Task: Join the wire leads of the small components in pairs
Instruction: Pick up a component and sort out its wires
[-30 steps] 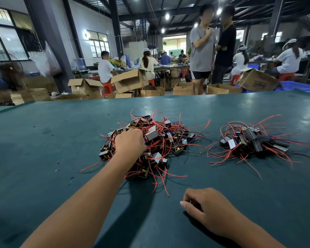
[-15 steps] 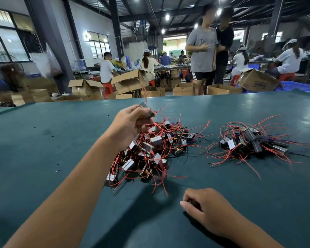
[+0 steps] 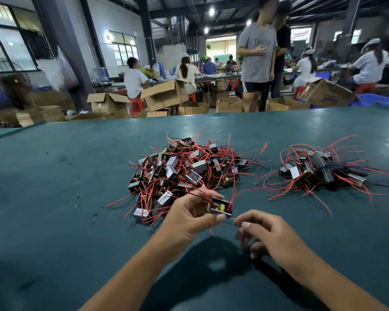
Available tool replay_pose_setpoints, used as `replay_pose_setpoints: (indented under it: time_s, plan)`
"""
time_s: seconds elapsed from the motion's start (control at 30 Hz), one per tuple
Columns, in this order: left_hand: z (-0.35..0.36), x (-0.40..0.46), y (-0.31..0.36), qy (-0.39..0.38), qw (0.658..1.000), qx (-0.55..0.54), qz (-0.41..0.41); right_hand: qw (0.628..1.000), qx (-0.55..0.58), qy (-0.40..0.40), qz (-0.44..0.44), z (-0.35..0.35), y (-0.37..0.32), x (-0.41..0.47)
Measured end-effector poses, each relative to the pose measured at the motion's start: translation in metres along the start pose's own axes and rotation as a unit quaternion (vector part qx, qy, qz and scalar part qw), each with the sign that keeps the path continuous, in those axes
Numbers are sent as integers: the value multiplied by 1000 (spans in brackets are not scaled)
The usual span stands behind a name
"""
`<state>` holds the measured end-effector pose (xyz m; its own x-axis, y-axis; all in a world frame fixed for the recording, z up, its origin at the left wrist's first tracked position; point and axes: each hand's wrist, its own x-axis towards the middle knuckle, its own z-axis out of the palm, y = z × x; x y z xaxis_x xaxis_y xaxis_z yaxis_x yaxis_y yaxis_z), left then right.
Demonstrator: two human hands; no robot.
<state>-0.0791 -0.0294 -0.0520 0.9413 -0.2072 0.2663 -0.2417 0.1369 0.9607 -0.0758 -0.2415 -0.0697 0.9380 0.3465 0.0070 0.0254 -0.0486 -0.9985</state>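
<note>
Left grip curled round one small component above the tabletop near its front edge, right grip half-curled, seemingly empty: best pinch the red lead, keep it clear of the pile.

A small black component with a yellow part and red leads sits gripped in the left hand. Beyond it lies a tangled pile; right, a smaller bundle.
</note>
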Motion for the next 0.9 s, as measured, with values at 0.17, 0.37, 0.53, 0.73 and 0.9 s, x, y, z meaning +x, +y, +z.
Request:
replay_pose_setpoints:
  time_s: [0.17, 0.37, 0.53, 0.73, 0.9]
  plan:
    - [12, -6, -13, -37, 994, 104, 13, 995, 93, -16, 36, 11, -5, -5]
    - [16, -8, -18, -54, 969, 231, 64, 995, 73, 0, 62, 12, -5, -4]
    - [12, -9, -15, -89, 961, 255, 63, 997, 43, -2, 57, 11, -4, -3]
    - [-7, -9, -7, -150, 960, 234, -28, 998, 28, -3, 52, 4, -4, -3]
    - [-2, -10, -7, -126, 974, 184, -39, 995, 63, -50, 53, 9, -7, -7]
